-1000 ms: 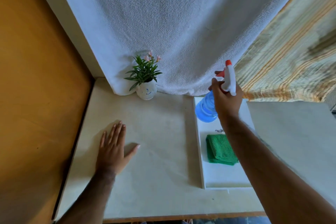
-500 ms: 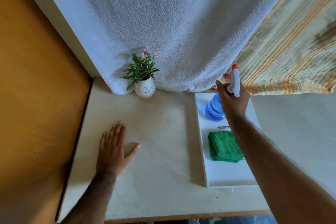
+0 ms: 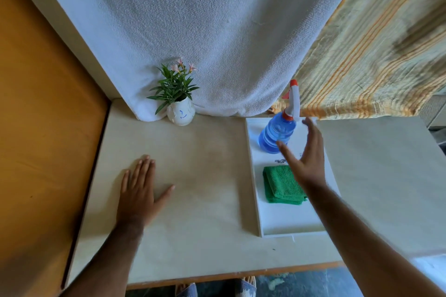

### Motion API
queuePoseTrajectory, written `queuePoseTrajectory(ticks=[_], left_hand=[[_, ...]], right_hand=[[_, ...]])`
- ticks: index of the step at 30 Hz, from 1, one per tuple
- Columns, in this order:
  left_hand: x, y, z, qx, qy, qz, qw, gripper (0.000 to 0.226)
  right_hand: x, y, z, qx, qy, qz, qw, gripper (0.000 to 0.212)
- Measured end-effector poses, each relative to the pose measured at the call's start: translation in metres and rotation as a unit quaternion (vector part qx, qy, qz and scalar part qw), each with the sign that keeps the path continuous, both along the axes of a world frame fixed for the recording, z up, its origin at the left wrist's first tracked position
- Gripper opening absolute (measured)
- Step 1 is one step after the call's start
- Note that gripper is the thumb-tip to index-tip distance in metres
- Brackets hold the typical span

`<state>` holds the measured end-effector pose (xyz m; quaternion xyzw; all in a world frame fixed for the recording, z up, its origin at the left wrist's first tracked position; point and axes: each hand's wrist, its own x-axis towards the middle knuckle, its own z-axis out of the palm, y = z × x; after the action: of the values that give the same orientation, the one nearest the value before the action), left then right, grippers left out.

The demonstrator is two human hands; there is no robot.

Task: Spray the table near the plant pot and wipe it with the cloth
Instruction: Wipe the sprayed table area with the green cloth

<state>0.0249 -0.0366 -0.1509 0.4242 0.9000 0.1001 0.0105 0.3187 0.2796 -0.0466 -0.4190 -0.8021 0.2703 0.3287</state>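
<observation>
L hand (image 3: pixel 138 188) lies flat on the tabletop (image 3: pixel 205 200), palm down, fingers spread, holding nothing. To its right sits a white tray (image 3: pixel 284 222); the folded green cloth (image 3: pixel 281 184) is in the tray's middle, untouched.

R hand (image 3: pixel 305 159) hangs over the tray just above the cloth's far-right corner, fingers apart and empty, slightly blurred. Thumb points toward the blue spray bottle (image 3: pixel 277 134), which stands upright at the tray's far end w/ its red-and-white trigger head on top. Hand is next to the bottle but not gripping it.

Farther back, the white plant pot (image 3: pixel 181 113) w/ green leaves and pink flowers stands at the tabletop's rear edge against a hanging white towel (image 3: pixel 205 31). Tabletop in front of the pot has a faint darker patch; can't tell if it's wet.

Judgement: probably the changeover from spraying to wiping. Next move likely: R hand drops onto the cloth, pinches it, carries it left off the tray to the patch near the pot, w/o knocking the bottle.
</observation>
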Motion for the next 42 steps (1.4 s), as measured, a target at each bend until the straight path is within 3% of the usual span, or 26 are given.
queuePoseTrajectory(ticks=[2, 5, 9, 12, 16, 19, 24, 30, 34, 42], left_hand=[[0.002, 0.000, 0.000, 0.012, 0.011, -0.005, 1.000, 0.095], [0.002, 0.000, 0.000, 0.020, 0.022, -0.008, 1.000, 0.093], [0.003, 0.002, -0.002, 0.023, 0.029, -0.011, 0.999, 0.093], [0.004, 0.003, -0.002, 0.026, 0.030, -0.012, 0.999, 0.093], [0.006, 0.002, 0.000, 0.029, 0.043, -0.012, 0.999, 0.092], [0.006, 0.002, 0.002, 0.032, 0.054, -0.013, 0.998, 0.090], [0.006, 0.003, 0.003, 0.018, 0.034, -0.006, 0.999, 0.093], [0.005, 0.001, 0.005, -0.005, 0.005, -0.010, 1.000, 0.095], [0.002, 0.002, 0.004, -0.008, -0.019, -0.010, 1.000, 0.097], [-0.001, 0.001, 0.003, -0.020, -0.033, -0.003, 0.999, 0.102]], right_hand=[[0.034, -0.015, -0.016, 0.080, -0.102, 0.106, 0.986, 0.094], [0.073, -0.030, -0.040, 0.138, -0.232, 0.245, 0.931, 0.099], [0.087, -0.036, -0.049, 0.136, -0.332, 0.251, 0.899, 0.099], [0.078, -0.036, -0.047, 0.149, -0.320, 0.230, 0.907, 0.090], [0.065, -0.041, -0.044, 0.126, -0.323, 0.214, 0.913, 0.093], [0.052, -0.042, -0.039, 0.120, -0.326, 0.197, 0.917, 0.080], [0.031, -0.043, -0.012, 0.055, -0.257, 0.131, 0.956, 0.069], [-0.044, -0.061, 0.028, 0.079, -0.142, 0.222, 0.961, 0.067], [-0.118, -0.067, 0.031, 0.111, -0.123, 0.290, 0.943, 0.057], [-0.213, -0.065, 0.008, 0.136, -0.115, 0.304, 0.936, 0.054]])
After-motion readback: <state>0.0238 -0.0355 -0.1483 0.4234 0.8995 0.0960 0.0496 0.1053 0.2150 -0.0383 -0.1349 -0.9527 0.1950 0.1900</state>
